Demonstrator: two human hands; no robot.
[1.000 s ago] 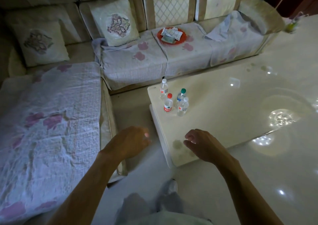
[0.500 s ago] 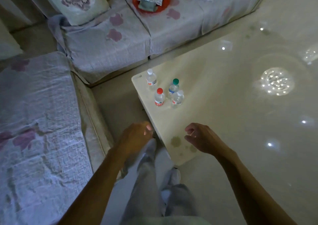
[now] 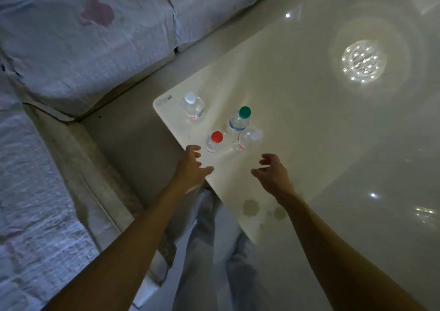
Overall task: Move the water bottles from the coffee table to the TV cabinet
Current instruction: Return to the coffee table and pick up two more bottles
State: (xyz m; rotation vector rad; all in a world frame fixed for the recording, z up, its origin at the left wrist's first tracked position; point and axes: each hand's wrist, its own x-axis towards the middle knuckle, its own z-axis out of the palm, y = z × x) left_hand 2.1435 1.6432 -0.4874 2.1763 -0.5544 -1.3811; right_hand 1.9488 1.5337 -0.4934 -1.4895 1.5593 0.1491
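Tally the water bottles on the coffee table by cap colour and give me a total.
White or clear cap: 2, one near the table corner and one nearest the right hand
Red cap: 1
Green cap: 1
Total: 4 bottles, all standing on the coffee table, none in a hand yet.

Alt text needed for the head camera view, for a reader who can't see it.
Two bare hands, left and right, reach open toward four upright water bottles clustered near the corner of a glossy coffee table, touching none. A covered sofa wraps the corner beyond.
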